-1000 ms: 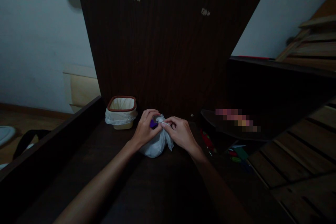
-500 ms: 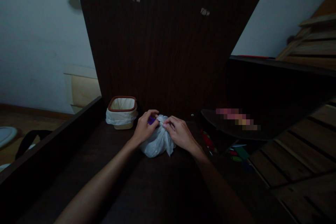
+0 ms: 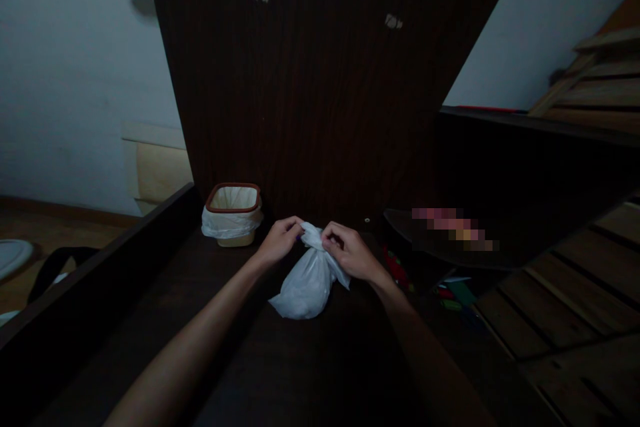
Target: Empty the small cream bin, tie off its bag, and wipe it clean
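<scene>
A filled white plastic bag (image 3: 306,285) rests on the dark wooden surface (image 3: 260,373), gathered and twisted at its neck. My left hand (image 3: 280,240) pinches the left end of the bag's top between thumb and fingers. On the other side, my right hand (image 3: 347,250) grips the neck's right end, with a loose corner of plastic hanging below its fingers. A bit of purple shows by my left fingertips, mostly hidden. Behind and to the left stands a small bin (image 3: 236,239) with a brown rim and a white liner folded over it.
A dark upright panel (image 3: 320,113) rises behind the bag. Along the left runs a raised dark edge (image 3: 125,250). At the right are a dark shelf (image 3: 450,257), small coloured items (image 3: 453,303) beneath it and wooden slats (image 3: 575,280).
Both hands have drawn slightly apart, pulling the bag's neck out between them. The bag's body has shifted a little toward me, and the purple thing by my left hand shows less.
</scene>
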Tool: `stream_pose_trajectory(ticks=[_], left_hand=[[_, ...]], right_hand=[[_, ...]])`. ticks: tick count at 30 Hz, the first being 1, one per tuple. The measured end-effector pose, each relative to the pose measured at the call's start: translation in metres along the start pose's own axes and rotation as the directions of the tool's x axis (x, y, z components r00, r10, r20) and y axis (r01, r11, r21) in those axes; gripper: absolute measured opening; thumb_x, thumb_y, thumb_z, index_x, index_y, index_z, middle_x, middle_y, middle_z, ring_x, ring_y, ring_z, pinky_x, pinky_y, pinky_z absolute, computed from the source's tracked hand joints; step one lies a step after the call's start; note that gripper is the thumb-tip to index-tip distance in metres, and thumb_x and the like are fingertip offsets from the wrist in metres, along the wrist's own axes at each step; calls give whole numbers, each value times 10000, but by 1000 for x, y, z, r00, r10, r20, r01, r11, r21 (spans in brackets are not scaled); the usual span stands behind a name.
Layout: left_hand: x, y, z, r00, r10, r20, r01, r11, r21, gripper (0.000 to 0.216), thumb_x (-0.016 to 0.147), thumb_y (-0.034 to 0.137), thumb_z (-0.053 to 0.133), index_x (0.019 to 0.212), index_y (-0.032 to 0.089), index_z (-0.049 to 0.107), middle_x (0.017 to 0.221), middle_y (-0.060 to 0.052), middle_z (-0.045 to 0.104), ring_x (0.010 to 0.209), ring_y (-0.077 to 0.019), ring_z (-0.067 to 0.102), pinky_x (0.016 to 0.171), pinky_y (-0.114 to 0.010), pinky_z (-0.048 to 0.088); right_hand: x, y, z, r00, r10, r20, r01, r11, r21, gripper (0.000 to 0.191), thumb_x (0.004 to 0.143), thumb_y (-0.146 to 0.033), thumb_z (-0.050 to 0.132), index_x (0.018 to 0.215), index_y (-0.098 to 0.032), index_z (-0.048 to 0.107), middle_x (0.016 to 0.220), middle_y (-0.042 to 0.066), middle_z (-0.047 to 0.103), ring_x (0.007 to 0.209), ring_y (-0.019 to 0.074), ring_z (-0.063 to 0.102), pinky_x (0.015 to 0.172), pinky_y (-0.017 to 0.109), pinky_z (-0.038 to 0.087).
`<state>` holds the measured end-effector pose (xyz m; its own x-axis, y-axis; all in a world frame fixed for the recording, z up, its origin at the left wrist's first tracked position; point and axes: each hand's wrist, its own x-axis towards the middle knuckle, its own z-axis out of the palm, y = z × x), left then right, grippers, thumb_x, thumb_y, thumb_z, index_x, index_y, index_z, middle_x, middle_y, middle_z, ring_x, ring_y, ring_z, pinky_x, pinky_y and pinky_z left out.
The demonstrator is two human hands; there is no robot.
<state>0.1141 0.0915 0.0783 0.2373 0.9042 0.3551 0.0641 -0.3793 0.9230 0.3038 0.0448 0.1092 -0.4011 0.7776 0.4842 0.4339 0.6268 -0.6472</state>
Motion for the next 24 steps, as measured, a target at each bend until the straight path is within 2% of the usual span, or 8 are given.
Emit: stream_pose_trajectory(ticks=[5, 7, 10, 15, 17, 20, 22, 24], left_hand=[[2, 4, 6, 996, -91, -15, 88, 988, -123, 154, 726, 276, 542, 689, 166, 644, 603, 33, 541, 582, -129, 477, 568, -234, 371], [1, 6, 8, 992, -121, -25, 115, 978, -173, 155, 711, 282, 548, 715, 166, 651, 616, 29, 549, 584, -129, 475, 561, -232, 365], [1, 5, 8, 986, -162, -44, 146, 957, -251, 166, 690, 294, 554, 743, 168, 648, 648, 16, 576, 600, -133, 490, 566, -233, 375], [0, 2, 5, 976, -209, -58, 176, 919, -353, 157, 656, 316, 547, 715, 181, 602, 673, 4, 581, 616, -138, 507, 574, -240, 404], [0, 2, 5, 974, -222, -49, 188, 907, -377, 146, 629, 310, 551, 690, 182, 589, 660, 7, 564, 605, -134, 498, 562, -239, 401], [-1, 5, 8, 971, -236, -33, 203, 892, -404, 150, 618, 312, 550, 696, 187, 580, 655, 11, 550, 590, -133, 494, 543, -239, 401], [0, 8, 11, 971, -236, -35, 201, 886, -417, 161, 635, 318, 541, 729, 192, 580, 657, 18, 544, 596, -139, 506, 551, -244, 416], [2, 11, 12, 973, -226, -50, 183, 886, -426, 164, 650, 314, 534, 753, 195, 580, 655, 28, 536, 613, -143, 520, 572, -246, 430]], right_hand=[[-4, -2, 8, 993, 89, -74, -98, 987, -128, 178, 864, -360, 688, 848, -202, 607, 762, -20, 578, 675, 142, 503, 624, 257, 383], [-4, -4, 10, 993, 61, -98, -80, 974, -212, 178, 833, -326, 731, 851, -210, 596, 805, -3, 609, 723, 161, 541, 662, 275, 402], [-4, -8, 8, 997, -15, -76, -5, 967, -254, 84, 885, -241, 652, 831, -214, 593, 835, 29, 630, 758, 182, 566, 698, 298, 422], [-6, -19, -2, 988, -136, 69, 142, 986, -83, 145, 925, -212, 543, 785, -224, 577, 826, 43, 617, 806, 202, 580, 732, 320, 451], [-9, -20, -7, 986, -131, 99, 126, 991, 51, 185, 940, -296, 543, 770, -223, 559, 820, 41, 609, 792, 199, 582, 730, 322, 462], [-14, -19, -14, 995, -36, 93, 17, 981, 194, 319, 916, -504, 571, 779, -218, 538, 800, 30, 587, 721, 181, 554, 646, 293, 454], [-16, -18, -18, 996, 34, 88, -49, 983, 175, 352, 874, -555, 615, 833, -211, 552, 772, 4, 560, 652, 151, 504, 572, 255, 406], [-17, -17, -20, 996, 64, 69, -66, 997, 35, 344, 834, -529, 684, 858, -206, 568, 733, -28, 524, 617, 129, 459, 557, 238, 361]])
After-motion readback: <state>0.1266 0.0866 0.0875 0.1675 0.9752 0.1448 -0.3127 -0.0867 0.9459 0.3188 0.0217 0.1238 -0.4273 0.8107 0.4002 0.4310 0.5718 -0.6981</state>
